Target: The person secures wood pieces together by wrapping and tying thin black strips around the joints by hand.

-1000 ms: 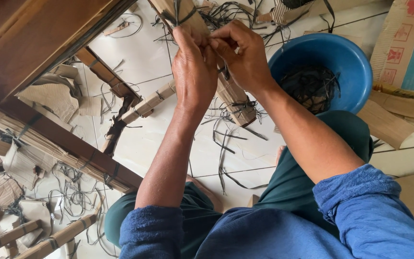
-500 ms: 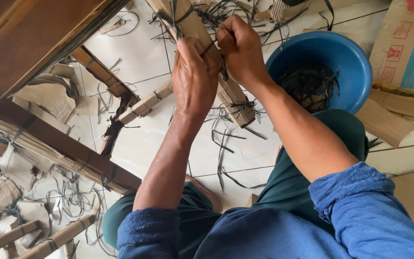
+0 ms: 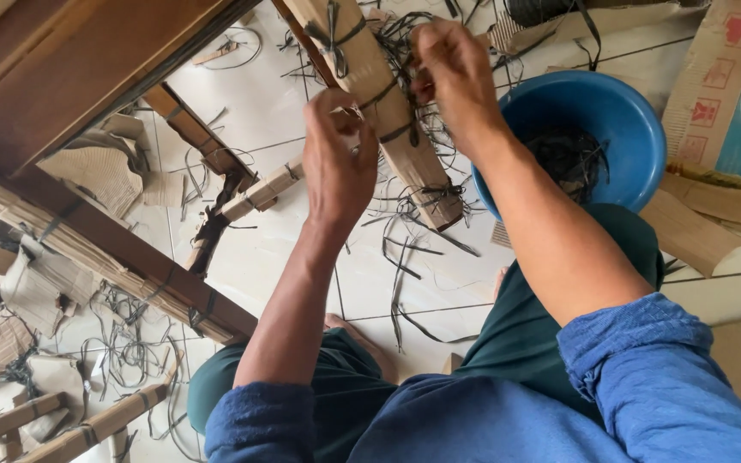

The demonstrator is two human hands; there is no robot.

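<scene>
In the upper middle of the frame I see my left hand (image 3: 339, 159) closed against the lower left side of a cardboard-wrapped bar (image 3: 379, 94) that slants from the top edge down toward the centre; its fingers are curled in and pressed to the wrapping, though I cannot tell whether they pinch a strand. My right hand (image 3: 452, 73), just right of the bar near the top, has its fingertips pressed together on dark strapping (image 3: 400, 51) that loops around the bar. Several bands of the same strapping ring the bar lower down. To the right sits a blue plastic basin (image 3: 611, 111) with a tangle of dark strips inside, close to my right forearm. Loose strips lie scattered on the white tiled floor (image 3: 276, 111) below the bar. A dark wooden beam (image 3: 130, 253) crosses the left of the frame, with torn cardboard pieces (image 3: 100, 167) beside it, and flattened cardboard boxes (image 3: 722, 103) lie at the upper right.
</scene>
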